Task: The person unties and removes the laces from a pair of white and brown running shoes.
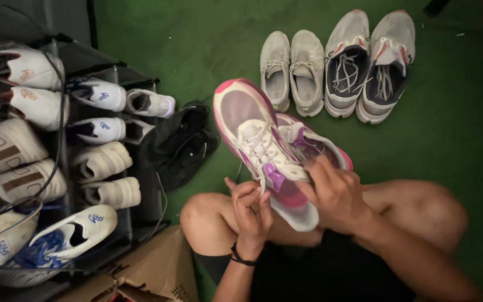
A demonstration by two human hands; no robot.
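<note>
1. Your left hand [251,210]: fingers pinched shut on the lace end of the pink shoe [264,151], just above your knee.
2. Your right hand [336,193]: curled around that shoe's heel side, fingers at the tongue; grip closed.
3. Pink shoe: held over your lap, toe pointing away; its mate [314,142] lies just behind, touching it. Lacing looks partly worked; laces loose, no knot visible.
4. Cardboard box [152,268]: beside your left knee.
5. Shoe rack [68,151]: left, filled with white pairs.
6. Black bag [180,140]: on the green floor [454,134].
7. Grey pair [292,70] and white-and-navy pair [370,64]: farthest, side by side, untouched.
</note>
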